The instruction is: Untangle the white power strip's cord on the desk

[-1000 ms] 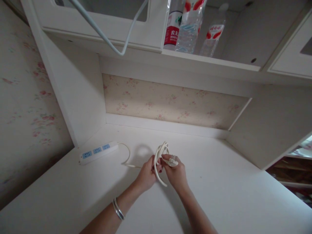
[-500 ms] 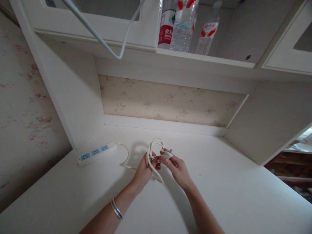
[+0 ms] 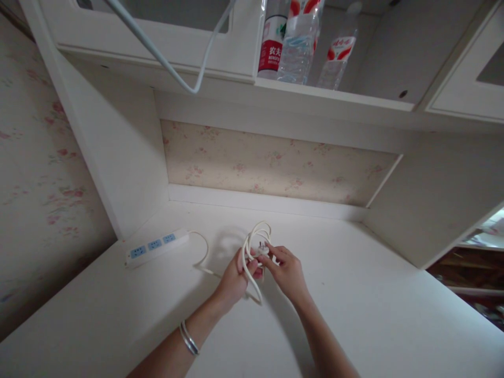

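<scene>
Cord [image 3: 247, 245], gathered in loops, is held over the middle of the table [image 3: 354, 315], grasped in the left hand [image 3: 234, 278]. Thumb and fingers of the right hand [image 3: 288, 270] pinch the plug [image 3: 263, 251] just beside the loops, prongs pointing away. One strand runs from behind the left hand to the power strip [image 3: 156, 248], lying to the left. Bottles [image 3: 298, 59] stand on the shelf [image 3: 334, 96] above.

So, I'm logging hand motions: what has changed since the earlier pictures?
The plug in the right hand has swung left toward the coiled cord, its prongs now pointing up. The left hand still holds the coiled cord; the power strip stays on the desk.
</scene>
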A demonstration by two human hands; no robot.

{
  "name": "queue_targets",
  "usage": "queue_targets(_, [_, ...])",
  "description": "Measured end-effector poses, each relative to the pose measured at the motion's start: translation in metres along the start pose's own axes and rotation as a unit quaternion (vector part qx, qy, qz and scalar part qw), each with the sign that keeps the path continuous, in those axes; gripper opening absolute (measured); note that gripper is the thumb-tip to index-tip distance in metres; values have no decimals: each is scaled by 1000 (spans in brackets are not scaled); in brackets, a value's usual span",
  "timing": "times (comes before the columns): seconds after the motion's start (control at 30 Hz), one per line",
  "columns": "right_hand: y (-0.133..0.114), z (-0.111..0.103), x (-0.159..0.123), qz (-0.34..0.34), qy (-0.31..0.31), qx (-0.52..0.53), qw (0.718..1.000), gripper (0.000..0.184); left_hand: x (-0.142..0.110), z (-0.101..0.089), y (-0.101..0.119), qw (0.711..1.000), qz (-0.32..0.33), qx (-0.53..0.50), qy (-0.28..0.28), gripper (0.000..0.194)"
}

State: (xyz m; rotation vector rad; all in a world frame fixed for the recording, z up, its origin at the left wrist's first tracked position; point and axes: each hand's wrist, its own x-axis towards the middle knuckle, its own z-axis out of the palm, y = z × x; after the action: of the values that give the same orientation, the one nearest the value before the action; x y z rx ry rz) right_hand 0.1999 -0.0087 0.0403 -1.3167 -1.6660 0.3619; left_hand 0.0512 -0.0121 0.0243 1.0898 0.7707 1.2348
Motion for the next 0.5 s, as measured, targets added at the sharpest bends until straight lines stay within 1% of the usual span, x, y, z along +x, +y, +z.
queue_targets(0.1, [1,-2,1,58,-23,53,997,41,0,0,-1,1000,-5,-1,4,39])
queue_targets(0.17, [3,-3,3,104,-43,140,984,44,0,-1,0,1000,-7,-13,4,40])
queue_targets(0.23, [6,-5,5,150,-48,236,959,42,1,-2,1,1000,-9,-28,-3,40])
queue_targets(0.33, [11,-9,8,209,-4,345,915,38,0,-3,6,1000,-18,-22,-10,44])
queue_targets(0.43, [15,-13,10,254,31,404,878,48,-1,-4,11,999,-37,1,-23,55])
queue_targets(0.5, [17,-15,10,272,27,415,868,55,-2,-5,12,998,-38,11,-48,58])
